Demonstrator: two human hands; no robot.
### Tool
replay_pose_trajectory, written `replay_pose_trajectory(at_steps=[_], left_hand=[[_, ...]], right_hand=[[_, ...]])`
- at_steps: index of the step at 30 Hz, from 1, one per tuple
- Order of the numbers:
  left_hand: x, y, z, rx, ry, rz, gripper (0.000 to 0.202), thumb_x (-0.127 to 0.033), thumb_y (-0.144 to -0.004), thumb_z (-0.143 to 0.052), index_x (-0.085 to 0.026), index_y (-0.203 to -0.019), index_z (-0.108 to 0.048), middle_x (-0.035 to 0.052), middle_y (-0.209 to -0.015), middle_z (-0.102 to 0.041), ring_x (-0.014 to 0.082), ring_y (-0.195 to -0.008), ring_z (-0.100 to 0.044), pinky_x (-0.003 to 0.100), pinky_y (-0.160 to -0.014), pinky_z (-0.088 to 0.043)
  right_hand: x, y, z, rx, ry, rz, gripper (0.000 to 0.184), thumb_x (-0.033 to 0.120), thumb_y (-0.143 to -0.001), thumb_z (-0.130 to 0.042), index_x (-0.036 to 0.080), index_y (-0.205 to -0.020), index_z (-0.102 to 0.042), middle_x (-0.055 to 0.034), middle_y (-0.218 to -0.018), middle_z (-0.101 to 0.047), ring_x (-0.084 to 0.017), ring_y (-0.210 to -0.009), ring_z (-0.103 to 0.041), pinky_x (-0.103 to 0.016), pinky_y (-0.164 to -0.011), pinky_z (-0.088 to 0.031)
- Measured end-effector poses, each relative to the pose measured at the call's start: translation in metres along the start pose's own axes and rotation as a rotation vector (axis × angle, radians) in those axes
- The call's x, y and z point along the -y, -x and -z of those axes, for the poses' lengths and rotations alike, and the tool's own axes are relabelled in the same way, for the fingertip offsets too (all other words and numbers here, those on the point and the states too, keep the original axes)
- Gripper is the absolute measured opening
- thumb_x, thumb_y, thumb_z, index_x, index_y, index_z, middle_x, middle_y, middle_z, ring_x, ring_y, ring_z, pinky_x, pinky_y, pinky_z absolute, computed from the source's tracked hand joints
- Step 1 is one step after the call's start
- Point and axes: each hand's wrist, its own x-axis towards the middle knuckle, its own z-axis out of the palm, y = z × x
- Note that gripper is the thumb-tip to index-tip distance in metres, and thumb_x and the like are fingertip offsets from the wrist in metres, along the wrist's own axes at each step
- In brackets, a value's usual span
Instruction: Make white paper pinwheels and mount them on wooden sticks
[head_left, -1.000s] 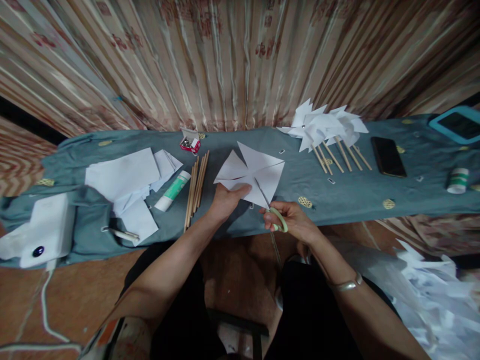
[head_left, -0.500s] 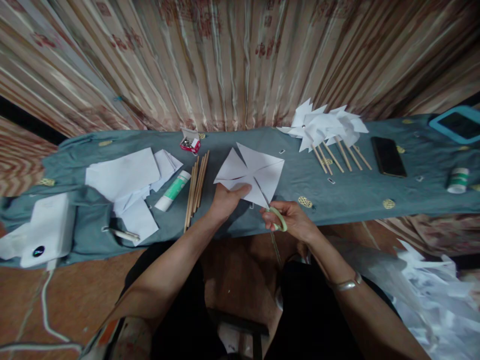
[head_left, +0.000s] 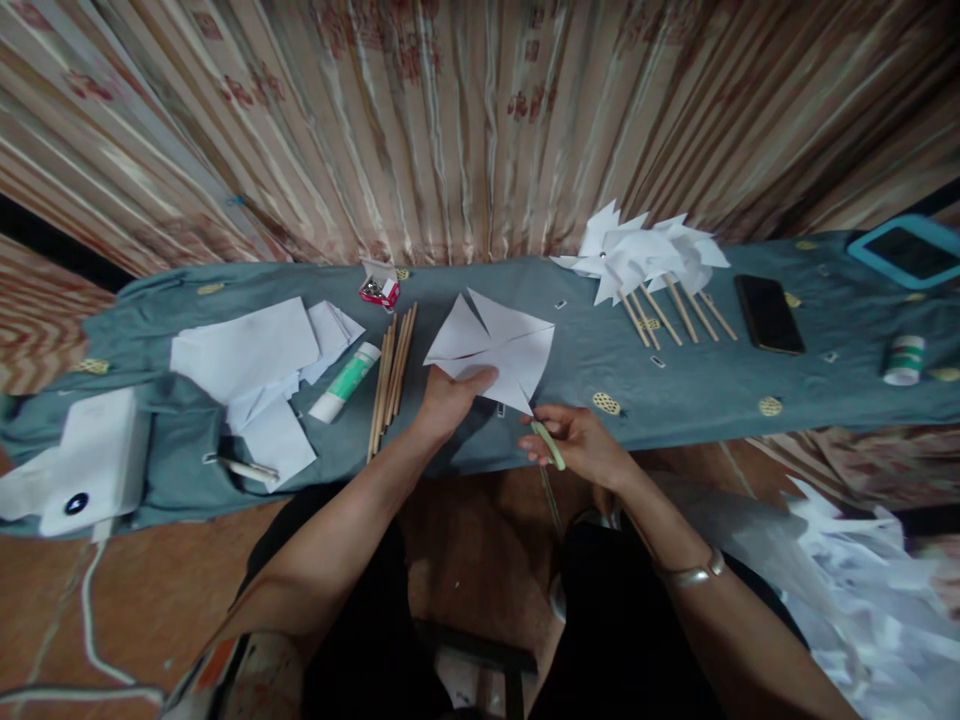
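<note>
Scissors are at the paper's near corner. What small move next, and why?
Probably ease the scissors back with the right hand, left hand steadying the paper: the handles look nearly closed, and slits appear to run inward from its corners.

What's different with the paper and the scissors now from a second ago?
The cut paper square has its right corner slightly farther left, and the green-handled scissors have turned, so the handle looks narrower. Nothing was let go: the left hand still holds the paper, the right hand the scissors. The wooden sticks, glue stick and paper pinwheels stayed put.
</note>
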Motion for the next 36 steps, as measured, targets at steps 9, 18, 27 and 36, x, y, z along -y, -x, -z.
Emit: replay_pose_trajectory(at_steps=[9,18,27,36], left_hand=[[0.0,-0.006,0.009,-0.046,0.018,0.026,0.044,-0.03,-0.057,-0.078,-0.014,-0.097,-0.069,0.0086,-0.098,-0.074,0.0272,-0.104,-0.066,0.041,-0.096,-0.05],[0.004,0.007,0.005,0.087,-0.092,0.071,0.046,-0.025,-0.055,-0.079,-0.014,-0.098,-0.067,0.0098,-0.099,-0.073,0.0257,-0.096,-0.067,0.042,-0.094,-0.05],[0.001,0.005,0.007,0.289,-0.183,0.104,0.031,-0.025,-0.057,-0.076,-0.014,-0.082,-0.063,0.0019,-0.073,-0.068,0.0156,-0.062,-0.061,0.028,-0.06,-0.051],[-0.001,0.011,0.025,0.228,-0.177,0.137,0.079,-0.022,-0.063,-0.074,-0.018,-0.135,-0.041,-0.0002,-0.08,-0.068,0.0157,-0.065,-0.067,0.024,-0.056,-0.051]], right_hand=[[0.002,0.034,0.032,-0.303,0.91,0.082,0.032,0.04,-0.081,-0.067,0.018,-0.104,-0.064,-0.0044,-0.076,-0.073,-0.023,-0.072,-0.071,-0.029,-0.062,-0.045],[0.011,0.034,0.06,-0.618,1.359,-0.146,0.042,0.038,-0.087,-0.059,0.008,-0.117,-0.057,-0.0191,-0.084,-0.074,-0.035,-0.085,-0.072,-0.036,-0.07,-0.049],[0.023,0.012,0.07,-0.591,1.291,-0.155,0.039,0.039,-0.086,-0.057,0.009,-0.111,-0.062,-0.0242,-0.092,-0.072,-0.038,-0.092,-0.07,-0.041,-0.077,-0.051],[0.028,-0.003,0.065,-0.622,1.303,-0.111,0.038,0.036,-0.083,-0.062,0.007,-0.107,-0.064,-0.0262,-0.09,-0.072,-0.039,-0.091,-0.07,-0.044,-0.077,-0.053]])
